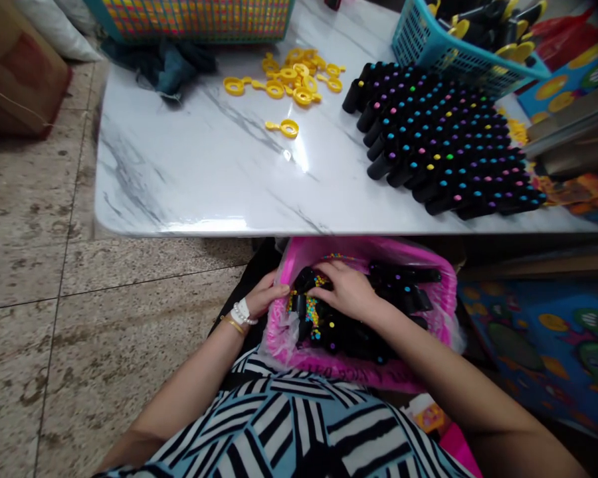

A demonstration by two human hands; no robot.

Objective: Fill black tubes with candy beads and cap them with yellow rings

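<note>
A pink basket (451, 292) lined with clear plastic rests at my lap below the table edge. It holds black tubes (351, 342) with coloured dots on their ends and many tiny colourful beads (313, 317). My left hand (265, 294), with bracelets at the wrist, is closed over the basket's left rim, thumb on the inside. Down in the basket, my right hand (347, 290) curls among beads and tubes. Its thumb and fingers lie around a black tube (306, 277); its fingertips are partly hidden.
On the marble-patterned table (204, 179) stand rows of black tubes (428, 139). Yellow ring-ended pieces (299, 79) lie loose at the back, beside a dark cloth (167, 66). A teal basket (428, 50) stands behind the tubes; another basket (194, 40) stands at the back left.
</note>
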